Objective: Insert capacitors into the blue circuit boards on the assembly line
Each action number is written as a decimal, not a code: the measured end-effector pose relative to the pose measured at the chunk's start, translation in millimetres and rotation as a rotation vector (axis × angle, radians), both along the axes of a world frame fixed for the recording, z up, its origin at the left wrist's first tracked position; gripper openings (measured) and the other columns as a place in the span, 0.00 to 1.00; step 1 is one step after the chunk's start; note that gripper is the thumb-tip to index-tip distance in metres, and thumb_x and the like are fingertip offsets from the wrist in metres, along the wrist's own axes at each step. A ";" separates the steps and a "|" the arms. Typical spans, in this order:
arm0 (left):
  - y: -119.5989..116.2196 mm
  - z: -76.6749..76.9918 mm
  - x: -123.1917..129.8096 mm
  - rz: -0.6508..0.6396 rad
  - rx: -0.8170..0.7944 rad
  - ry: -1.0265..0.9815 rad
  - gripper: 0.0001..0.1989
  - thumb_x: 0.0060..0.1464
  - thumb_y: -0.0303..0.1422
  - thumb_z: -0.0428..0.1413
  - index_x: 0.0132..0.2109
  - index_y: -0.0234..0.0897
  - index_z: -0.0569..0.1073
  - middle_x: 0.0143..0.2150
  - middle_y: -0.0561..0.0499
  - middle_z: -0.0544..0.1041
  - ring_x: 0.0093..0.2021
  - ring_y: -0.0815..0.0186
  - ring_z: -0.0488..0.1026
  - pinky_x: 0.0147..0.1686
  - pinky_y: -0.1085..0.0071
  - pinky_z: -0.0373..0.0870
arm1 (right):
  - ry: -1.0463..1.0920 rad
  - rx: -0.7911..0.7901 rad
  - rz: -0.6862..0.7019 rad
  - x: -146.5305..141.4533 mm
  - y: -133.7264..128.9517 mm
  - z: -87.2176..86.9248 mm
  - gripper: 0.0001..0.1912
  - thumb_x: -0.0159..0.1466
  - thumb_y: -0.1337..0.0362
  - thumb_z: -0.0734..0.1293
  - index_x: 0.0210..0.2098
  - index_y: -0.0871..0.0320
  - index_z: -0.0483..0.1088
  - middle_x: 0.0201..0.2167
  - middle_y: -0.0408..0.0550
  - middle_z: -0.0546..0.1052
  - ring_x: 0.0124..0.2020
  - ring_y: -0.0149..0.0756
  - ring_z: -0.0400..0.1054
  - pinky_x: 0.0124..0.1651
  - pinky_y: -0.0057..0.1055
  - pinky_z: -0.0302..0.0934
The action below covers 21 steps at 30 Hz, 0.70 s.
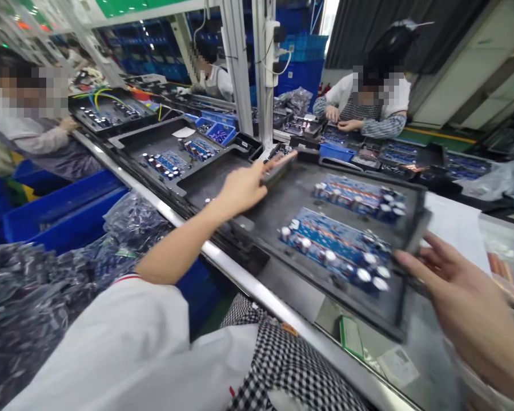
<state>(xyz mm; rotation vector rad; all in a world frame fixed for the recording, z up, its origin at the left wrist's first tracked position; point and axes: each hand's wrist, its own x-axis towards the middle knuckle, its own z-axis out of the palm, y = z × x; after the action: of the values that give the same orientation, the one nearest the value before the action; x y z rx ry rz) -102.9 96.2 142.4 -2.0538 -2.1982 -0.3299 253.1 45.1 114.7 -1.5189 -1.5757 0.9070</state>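
Observation:
A black tray (278, 225) lies in front of me, its right end tilted up from the bench. Inside are two blue circuit boards (325, 242) carrying white-topped round components. My left hand (244, 188) is at the tray's left wall, fingers stretched along the rim and thumb bent beside it. How firmly it grips is partly hidden. On the opposite side, my right hand (458, 279) is closed on the right wall, thumb on the inner side and fingers outside. Another black tray (212, 180) adjoins on the left, partly behind my left hand.
A metal rail (235, 274) runs along the bench front. Further left, a black tray (141, 140) holds more boards. Blue bins (64, 211) and bagged parts (47, 308) are below left. Metal posts (263, 74) rise behind the trays. Several co-workers sit around the line.

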 end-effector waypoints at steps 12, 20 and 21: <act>20.1 30.9 -176.7 0.225 -0.080 0.294 0.18 0.62 0.36 0.51 0.53 0.26 0.64 0.46 0.41 0.74 0.46 0.55 0.70 0.45 0.69 0.63 | 0.246 0.078 0.194 -217.4 75.3 -82.6 0.44 0.59 0.52 0.68 0.67 0.64 0.51 0.33 0.44 0.70 0.32 0.34 0.65 0.40 0.35 0.63; 35.0 14.5 -213.2 0.268 -0.131 0.337 0.22 0.60 0.37 0.54 0.54 0.23 0.64 0.46 0.35 0.74 0.44 0.52 0.71 0.46 0.64 0.64 | 0.155 0.022 0.320 -201.7 71.0 -89.9 0.43 0.63 0.47 0.64 0.69 0.62 0.48 0.36 0.47 0.72 0.36 0.36 0.67 0.45 0.37 0.64; 34.7 14.5 -213.6 0.257 -0.129 0.335 0.22 0.60 0.37 0.54 0.53 0.22 0.65 0.46 0.34 0.74 0.44 0.52 0.71 0.45 0.64 0.64 | 0.163 0.039 0.336 -186.3 68.3 -91.6 0.41 0.63 0.46 0.64 0.69 0.60 0.49 0.37 0.47 0.73 0.37 0.36 0.68 0.45 0.37 0.65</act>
<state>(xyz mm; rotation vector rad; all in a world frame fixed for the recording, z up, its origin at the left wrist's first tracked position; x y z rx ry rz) -316.5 130.8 156.8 -1.6993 -2.2769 0.1729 66.8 113.5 23.1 -1.1388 -1.7452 1.1468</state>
